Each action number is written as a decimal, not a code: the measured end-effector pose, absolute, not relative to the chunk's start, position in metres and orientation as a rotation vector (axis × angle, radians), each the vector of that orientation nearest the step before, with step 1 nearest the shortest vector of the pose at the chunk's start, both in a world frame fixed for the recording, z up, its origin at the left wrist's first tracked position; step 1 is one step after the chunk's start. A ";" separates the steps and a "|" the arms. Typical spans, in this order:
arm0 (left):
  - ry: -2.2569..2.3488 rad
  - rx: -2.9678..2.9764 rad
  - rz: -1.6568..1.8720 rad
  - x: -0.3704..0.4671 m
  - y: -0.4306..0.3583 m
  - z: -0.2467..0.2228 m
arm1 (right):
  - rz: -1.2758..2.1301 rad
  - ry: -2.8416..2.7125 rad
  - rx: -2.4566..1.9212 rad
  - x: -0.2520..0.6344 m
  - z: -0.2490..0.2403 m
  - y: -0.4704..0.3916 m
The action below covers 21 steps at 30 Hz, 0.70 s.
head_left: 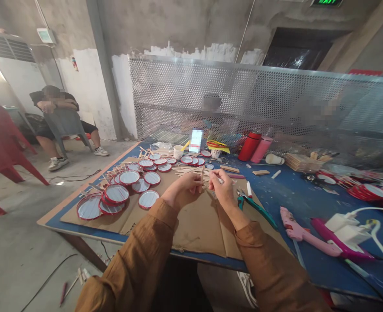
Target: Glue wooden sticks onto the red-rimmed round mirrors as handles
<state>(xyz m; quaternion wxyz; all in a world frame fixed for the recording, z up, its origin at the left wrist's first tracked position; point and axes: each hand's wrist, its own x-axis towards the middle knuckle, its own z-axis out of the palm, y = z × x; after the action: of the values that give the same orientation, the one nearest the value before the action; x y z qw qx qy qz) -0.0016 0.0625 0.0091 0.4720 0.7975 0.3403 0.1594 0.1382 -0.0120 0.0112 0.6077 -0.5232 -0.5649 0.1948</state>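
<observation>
My left hand (188,185) is closed in a pinch above the cardboard sheet (194,221), its fingertips turned toward the other hand. Close beside it, my right hand (223,185) is also closed in a pinch. Whatever the fingers hold is too small or hidden to make out. Just behind both hands lie loose thin wooden sticks (182,170). To the left are several round discs with red rims (148,199), some overlapping and some with sticks attached. Teal-handled pliers (259,210) rest to the right of my right hand.
A pink glue gun (303,234) and a purple power strip (334,238) with white plugs lie at right. Red and pink bottles (250,146), a paper cup (178,151) and a lit phone (196,141) stand before a perforated metal screen (171,95). People sit beyond it and at left.
</observation>
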 end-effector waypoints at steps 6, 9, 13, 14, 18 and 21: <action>0.851 1.946 0.377 -0.001 0.062 0.011 | 0.435 -1.272 -1.221 0.139 0.011 -0.012; 0.847 1.954 0.387 0.000 0.062 0.010 | 0.470 -1.276 -1.201 0.140 0.010 -0.012; 0.850 1.966 0.407 -0.001 0.061 0.010 | 0.463 -1.300 -1.229 0.139 0.010 -0.013; 0.851 1.961 0.409 -0.001 0.061 0.010 | 0.453 -1.288 -1.237 0.139 0.011 -0.013; 0.813 1.942 0.441 -0.002 0.058 0.010 | 0.471 -1.285 -1.231 0.139 0.012 -0.014; 0.805 1.938 0.449 -0.003 0.056 0.011 | 0.468 -1.302 -1.253 0.139 0.013 -0.015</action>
<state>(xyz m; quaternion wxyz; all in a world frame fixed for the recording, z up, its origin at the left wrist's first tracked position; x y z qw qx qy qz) -0.0028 0.0560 0.0114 0.4773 0.7935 0.3297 0.1839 0.1387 -0.0145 0.0125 0.5953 -0.5394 -0.5603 0.2016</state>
